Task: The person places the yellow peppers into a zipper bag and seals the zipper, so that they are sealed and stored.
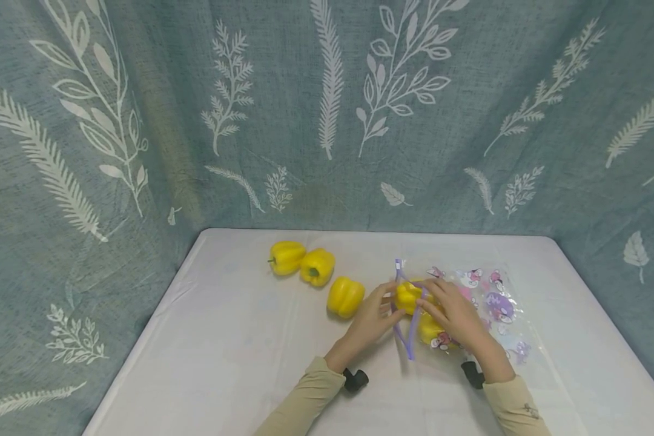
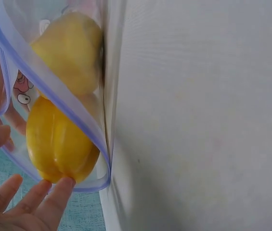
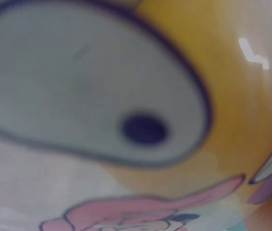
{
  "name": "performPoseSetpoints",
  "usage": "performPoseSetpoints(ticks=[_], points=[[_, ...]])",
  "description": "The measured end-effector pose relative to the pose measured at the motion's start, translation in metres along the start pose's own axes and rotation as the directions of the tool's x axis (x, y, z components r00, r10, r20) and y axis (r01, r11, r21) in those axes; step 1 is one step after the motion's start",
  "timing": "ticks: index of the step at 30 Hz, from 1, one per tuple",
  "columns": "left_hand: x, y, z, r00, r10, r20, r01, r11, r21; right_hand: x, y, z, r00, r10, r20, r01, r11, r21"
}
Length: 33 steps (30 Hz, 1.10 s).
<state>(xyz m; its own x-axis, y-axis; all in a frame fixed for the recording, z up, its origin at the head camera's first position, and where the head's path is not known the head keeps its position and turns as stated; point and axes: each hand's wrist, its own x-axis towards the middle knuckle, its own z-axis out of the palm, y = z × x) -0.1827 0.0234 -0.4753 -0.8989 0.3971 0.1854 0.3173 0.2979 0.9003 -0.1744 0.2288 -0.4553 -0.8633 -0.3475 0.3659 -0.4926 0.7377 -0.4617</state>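
Observation:
A clear zip bag (image 1: 523,330) with cartoon prints and a purple-edged mouth lies on its side, its mouth spread toward the left. Just inside that mouth sits a yellow bell pepper (image 2: 58,139); another yellow bell pepper (image 2: 73,53) lies deeper in the bag. My left hand (image 1: 372,313) is at the mouth, its extended fingertips (image 2: 64,184) pressing the near end of the first pepper. From the other side, my right hand (image 1: 458,312) holds the bag by its purple rim. Printed plastic with yellow behind it fills the right wrist view.
Left of the hands, three more yellow bell peppers lie on the white table (image 1: 223,339): one close by (image 1: 346,297), the middle one (image 1: 317,267) and the farthest one (image 1: 287,257). A patterned blue-green curtain (image 1: 305,121) hangs behind. Black wrist mounts (image 1: 355,380) stick out below both wrists.

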Motion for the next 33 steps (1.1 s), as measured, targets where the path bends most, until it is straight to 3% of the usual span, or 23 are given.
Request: performPoseSetpoints(ticks=[7,20,27,33], points=[[0.001,-0.003,0.004,1.000,0.001,0.019,0.001,0.997,-0.077,-0.001,0.000,0.000,1.000,-0.007,0.000,0.007,1.000,0.002],[-0.002,0.003,0.008,0.994,-0.013,0.110,0.023,0.996,-0.092,-0.001,0.002,0.003,0.996,-0.082,-0.037,0.081,0.996,-0.038],[-0.003,0.001,0.013,0.984,0.049,0.172,-0.037,0.997,-0.072,-0.002,0.004,0.005,0.995,-0.092,-0.045,0.090,0.995,-0.048],[-0.003,-0.001,0.017,0.975,0.051,0.216,-0.037,0.997,-0.067,-0.003,0.003,0.007,0.993,-0.107,-0.051,0.104,0.994,-0.042]])
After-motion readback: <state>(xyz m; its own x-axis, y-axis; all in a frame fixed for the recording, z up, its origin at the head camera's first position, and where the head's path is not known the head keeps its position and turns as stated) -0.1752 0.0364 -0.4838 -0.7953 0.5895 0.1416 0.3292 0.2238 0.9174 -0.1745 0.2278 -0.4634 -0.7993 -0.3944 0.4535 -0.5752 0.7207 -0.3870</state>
